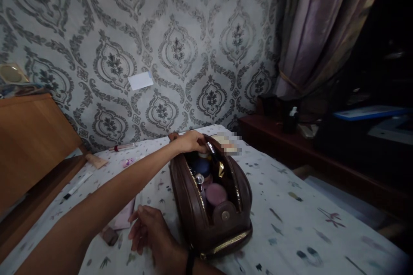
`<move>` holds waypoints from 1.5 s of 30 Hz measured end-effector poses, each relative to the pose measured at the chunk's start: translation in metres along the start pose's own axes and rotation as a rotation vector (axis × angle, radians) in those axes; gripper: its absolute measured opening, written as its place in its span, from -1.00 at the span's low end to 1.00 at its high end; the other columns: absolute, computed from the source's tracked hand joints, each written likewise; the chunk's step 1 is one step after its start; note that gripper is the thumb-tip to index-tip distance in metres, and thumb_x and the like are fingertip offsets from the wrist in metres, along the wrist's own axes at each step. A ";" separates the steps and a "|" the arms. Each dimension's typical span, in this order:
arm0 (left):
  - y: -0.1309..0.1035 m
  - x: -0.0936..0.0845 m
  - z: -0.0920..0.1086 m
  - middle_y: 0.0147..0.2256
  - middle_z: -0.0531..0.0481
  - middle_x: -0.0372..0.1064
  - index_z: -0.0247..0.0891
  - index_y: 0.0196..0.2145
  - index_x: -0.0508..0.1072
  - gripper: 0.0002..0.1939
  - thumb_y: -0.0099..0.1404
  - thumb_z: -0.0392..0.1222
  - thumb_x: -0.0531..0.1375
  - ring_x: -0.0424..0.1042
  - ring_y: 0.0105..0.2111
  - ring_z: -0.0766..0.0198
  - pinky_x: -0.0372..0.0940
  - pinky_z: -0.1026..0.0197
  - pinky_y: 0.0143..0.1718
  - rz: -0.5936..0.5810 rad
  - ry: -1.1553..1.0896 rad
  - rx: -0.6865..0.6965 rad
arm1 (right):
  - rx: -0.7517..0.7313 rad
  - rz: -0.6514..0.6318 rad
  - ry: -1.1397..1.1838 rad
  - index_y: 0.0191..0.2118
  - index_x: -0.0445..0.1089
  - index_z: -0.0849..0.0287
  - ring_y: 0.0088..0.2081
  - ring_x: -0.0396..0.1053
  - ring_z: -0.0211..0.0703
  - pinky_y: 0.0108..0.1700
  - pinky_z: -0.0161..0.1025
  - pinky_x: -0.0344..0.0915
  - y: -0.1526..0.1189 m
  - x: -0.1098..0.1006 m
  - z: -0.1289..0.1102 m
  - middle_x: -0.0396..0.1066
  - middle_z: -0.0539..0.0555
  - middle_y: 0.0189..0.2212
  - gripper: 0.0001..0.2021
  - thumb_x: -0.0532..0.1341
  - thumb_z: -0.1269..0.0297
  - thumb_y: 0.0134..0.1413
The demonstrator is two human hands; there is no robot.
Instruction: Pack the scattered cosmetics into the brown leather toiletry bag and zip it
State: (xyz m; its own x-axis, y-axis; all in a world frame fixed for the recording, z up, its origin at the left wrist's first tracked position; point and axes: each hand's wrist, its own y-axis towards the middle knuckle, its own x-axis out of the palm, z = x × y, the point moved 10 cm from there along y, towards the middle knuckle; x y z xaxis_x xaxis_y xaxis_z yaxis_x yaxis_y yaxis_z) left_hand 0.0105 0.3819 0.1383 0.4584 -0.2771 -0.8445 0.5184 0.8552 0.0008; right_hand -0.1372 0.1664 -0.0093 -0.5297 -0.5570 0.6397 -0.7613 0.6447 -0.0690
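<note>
Brown bag (185,191) runs lengthwise away; left hand (192,141) dips into far end, can't tell grip; right hand (150,230) sits loosely open, left of bag.

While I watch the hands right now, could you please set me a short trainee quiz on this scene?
1. Which hand reaches into the bag?
2. True or false: the bag's top is zipped shut.
3. Where is the round pink item? A, on the wall; B, in the bag; C, on the sheet.

Key:
1. The left hand; the right hand is outside, beside the bag.
2. False; the top is open and shows what is inside.
3. B.
</note>
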 end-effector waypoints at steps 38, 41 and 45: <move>-0.397 -0.040 -0.207 -0.10 -0.16 0.48 -0.25 -0.02 0.46 -0.57 0.25 0.04 0.16 0.45 -0.12 0.02 0.33 0.01 -0.06 0.708 0.237 -0.710 | 0.028 0.058 -0.013 -0.33 0.44 0.23 -0.64 0.26 -0.35 -0.62 -0.38 0.03 -0.013 0.000 -0.014 0.42 -0.02 -0.58 -0.35 0.38 -0.34 -0.29; -0.402 -0.029 -0.207 -0.11 -0.12 0.45 -0.22 -0.03 0.45 -0.61 0.24 -0.01 0.16 0.42 -0.09 0.02 0.30 0.00 -0.01 0.750 0.227 -0.722 | 0.032 0.069 -0.011 -0.35 0.44 0.23 -0.64 0.26 -0.34 -0.62 -0.38 0.02 -0.013 -0.001 -0.014 0.42 -0.02 -0.59 -0.36 0.39 -0.33 -0.31; -0.404 -0.027 -0.207 -0.17 -0.11 0.44 -0.24 -0.10 0.46 -0.68 0.24 -0.07 0.14 0.41 -0.13 0.03 0.29 0.00 -0.03 0.797 0.199 -0.727 | 0.030 0.072 -0.016 -0.35 0.45 0.23 -0.64 0.26 -0.34 -0.61 -0.38 0.03 -0.013 0.000 -0.015 0.42 0.00 -0.59 -0.36 0.39 -0.32 -0.31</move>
State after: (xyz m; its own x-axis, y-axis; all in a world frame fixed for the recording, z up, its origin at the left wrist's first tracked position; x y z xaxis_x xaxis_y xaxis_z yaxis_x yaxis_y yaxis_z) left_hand -0.3607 0.1348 0.0496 0.3143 0.4902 -0.8130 -0.4545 0.8296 0.3244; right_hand -0.1219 0.1658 0.0031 -0.5891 -0.5181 0.6201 -0.7319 0.6674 -0.1376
